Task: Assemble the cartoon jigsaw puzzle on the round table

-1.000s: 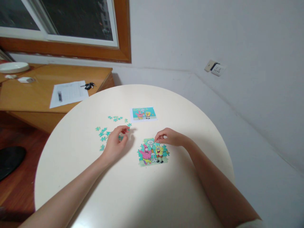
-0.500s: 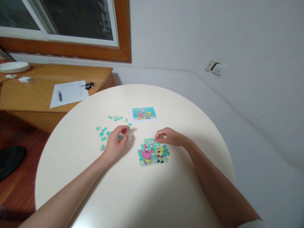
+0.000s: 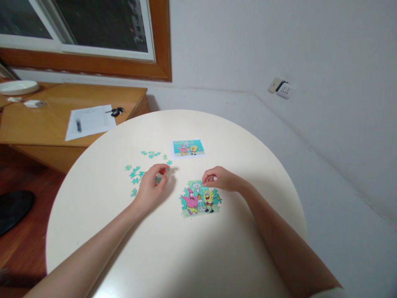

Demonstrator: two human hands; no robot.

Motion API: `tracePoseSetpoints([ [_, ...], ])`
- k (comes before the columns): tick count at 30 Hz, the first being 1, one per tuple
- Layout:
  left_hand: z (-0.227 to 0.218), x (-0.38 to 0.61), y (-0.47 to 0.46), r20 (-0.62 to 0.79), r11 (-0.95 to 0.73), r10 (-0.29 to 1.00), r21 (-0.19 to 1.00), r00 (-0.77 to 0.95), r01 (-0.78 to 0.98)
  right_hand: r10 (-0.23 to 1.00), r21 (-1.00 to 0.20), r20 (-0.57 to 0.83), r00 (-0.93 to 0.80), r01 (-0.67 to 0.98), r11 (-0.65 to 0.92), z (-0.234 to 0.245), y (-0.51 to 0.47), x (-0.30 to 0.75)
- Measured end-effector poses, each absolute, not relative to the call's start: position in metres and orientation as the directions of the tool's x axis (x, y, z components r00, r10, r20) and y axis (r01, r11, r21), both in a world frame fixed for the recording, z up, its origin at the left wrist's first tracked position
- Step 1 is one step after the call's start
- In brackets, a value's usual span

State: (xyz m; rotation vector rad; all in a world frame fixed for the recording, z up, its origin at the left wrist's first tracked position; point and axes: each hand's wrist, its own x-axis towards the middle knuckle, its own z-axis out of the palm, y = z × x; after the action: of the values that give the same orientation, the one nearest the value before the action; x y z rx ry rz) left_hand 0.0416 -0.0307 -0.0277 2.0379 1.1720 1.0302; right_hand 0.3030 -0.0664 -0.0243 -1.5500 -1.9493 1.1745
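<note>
A partly joined jigsaw puzzle (image 3: 201,200) with pink, yellow and pale cartoon figures lies on the round white table. My right hand (image 3: 218,178) is at its upper edge, thumb and fingertips pinched on a puzzle piece that they mostly cover. Left of the puzzle, my left hand (image 3: 153,182) hovers with curled fingers and the thumb apart, nothing visible between them. It partly hides some of the loose teal puzzle pieces (image 3: 135,181). One loose piece (image 3: 169,163) lies just past its fingertips.
Behind the puzzle lies a printed reference picture (image 3: 187,148) of the same figures. More loose pieces (image 3: 151,154) are at the back left. A wooden desk (image 3: 130,94) with a paper sheet (image 3: 89,122) and keys (image 3: 117,111) adjoins the round table (image 3: 173,256). A wall stands behind.
</note>
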Motion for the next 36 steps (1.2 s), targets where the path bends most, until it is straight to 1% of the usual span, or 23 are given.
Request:
tracePoseSetpoints([
  [13, -0.0273, 0.0420, -0.0307, 0.305, -0.424, 0.898, 0.791, 0.316, 0.441, 0.939, -0.784, -0.181, -0.291, 0.619, 0.040, -0.0226, -0.0676, 0.3002],
  [21, -0.0267, 0.0418, -0.0309, 0.326, -0.451, 0.886, 0.773, 0.329, 0.447, 0.939, -0.820, -0.155, -0.308, 0.570, 0.052, -0.0244, -0.0658, 0.3041],
  [30, -0.0232, 0.0425, -0.0310, 0.301, -0.434, 0.893, 0.774, 0.335, 0.461, 0.924, -0.831, -0.197, -0.329, 0.556, 0.021, -0.0244, -0.0654, 0.3049],
  [36, -0.0213, 0.0428, -0.0318, 0.306, -0.452, 0.886, 0.740, 0.349, 0.499, 0.918, -0.834, -0.221, -0.331, 0.552, -0.002, -0.0207, -0.0663, 0.3038],
])
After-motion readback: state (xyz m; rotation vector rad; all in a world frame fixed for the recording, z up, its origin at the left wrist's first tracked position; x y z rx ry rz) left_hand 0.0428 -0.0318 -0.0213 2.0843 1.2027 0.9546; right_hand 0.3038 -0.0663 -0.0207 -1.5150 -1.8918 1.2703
